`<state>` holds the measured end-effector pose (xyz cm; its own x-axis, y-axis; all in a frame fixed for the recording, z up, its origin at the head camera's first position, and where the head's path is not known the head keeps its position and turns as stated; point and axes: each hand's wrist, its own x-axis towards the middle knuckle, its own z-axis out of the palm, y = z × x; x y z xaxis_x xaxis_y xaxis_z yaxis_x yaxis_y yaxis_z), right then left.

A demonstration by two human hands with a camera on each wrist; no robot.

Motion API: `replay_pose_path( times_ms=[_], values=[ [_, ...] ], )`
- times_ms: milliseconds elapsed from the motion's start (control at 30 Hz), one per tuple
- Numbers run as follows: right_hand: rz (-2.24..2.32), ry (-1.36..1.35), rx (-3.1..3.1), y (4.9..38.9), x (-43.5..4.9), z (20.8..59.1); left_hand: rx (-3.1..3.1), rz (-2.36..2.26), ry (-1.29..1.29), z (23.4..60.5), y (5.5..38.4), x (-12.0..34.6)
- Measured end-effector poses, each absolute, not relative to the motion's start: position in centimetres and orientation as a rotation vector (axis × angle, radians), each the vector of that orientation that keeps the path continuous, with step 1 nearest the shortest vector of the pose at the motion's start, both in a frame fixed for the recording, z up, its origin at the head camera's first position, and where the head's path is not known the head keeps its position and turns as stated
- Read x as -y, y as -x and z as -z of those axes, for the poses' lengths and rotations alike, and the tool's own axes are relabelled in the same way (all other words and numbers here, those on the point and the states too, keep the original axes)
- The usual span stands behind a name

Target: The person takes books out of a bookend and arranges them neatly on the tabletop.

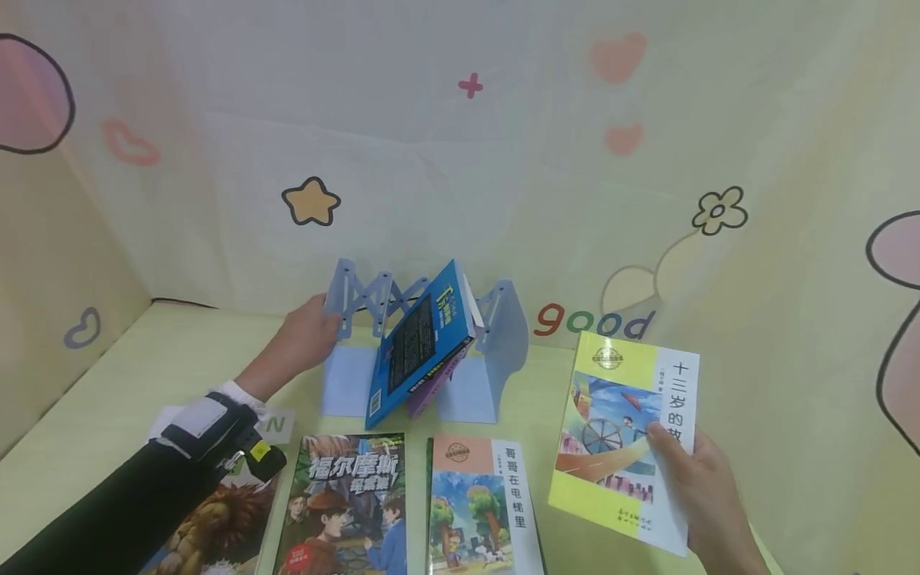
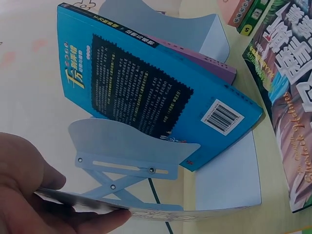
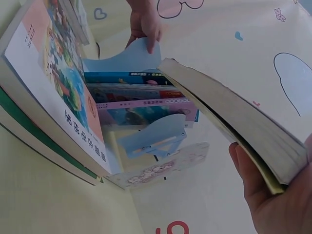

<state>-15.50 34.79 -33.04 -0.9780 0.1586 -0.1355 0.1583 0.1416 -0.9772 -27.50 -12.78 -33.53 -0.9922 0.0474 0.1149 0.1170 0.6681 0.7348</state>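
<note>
A light blue expandable bookend (image 1: 509,343) stands at the back of the table. My left hand (image 1: 298,339) grips its left end plate, fingers on one side and thumb on the other in the left wrist view. Between the plates, a blue book (image 1: 424,343) leans over to the right, with a purple book (image 3: 146,113) and others beside it. To the right, my right hand (image 1: 700,487) holds a yellow and white paperback (image 1: 611,431) off the table, thumb on its front cover. The right wrist view shows that book's page edges (image 3: 234,107).
Along the front lie a detective comic book (image 1: 345,503), a stack topped by a pink and white book (image 1: 477,507), and a book with a lion cover (image 1: 223,519), partly behind my left forearm. A patterned cloth backdrop (image 1: 402,176) rises behind the table.
</note>
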Motion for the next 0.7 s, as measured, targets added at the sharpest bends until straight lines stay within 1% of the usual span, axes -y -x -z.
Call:
replay_pose_path(
  times_ms=[267,467,700],
  values=[
    [-2.006,0.319,2.455,16.1,-32.6,34.2,2.719,0.998,0.245,33.7,27.2,12.8],
    [-2.018,0.352,2.498,16.2,-31.0,35.7,2.74,1.024,0.228,33.7,27.2,12.4],
    [-2.1,0.317,2.495,16.4,-28.9,38.0,2.743,1.042,0.218,33.8,27.3,12.4]
  ],
)
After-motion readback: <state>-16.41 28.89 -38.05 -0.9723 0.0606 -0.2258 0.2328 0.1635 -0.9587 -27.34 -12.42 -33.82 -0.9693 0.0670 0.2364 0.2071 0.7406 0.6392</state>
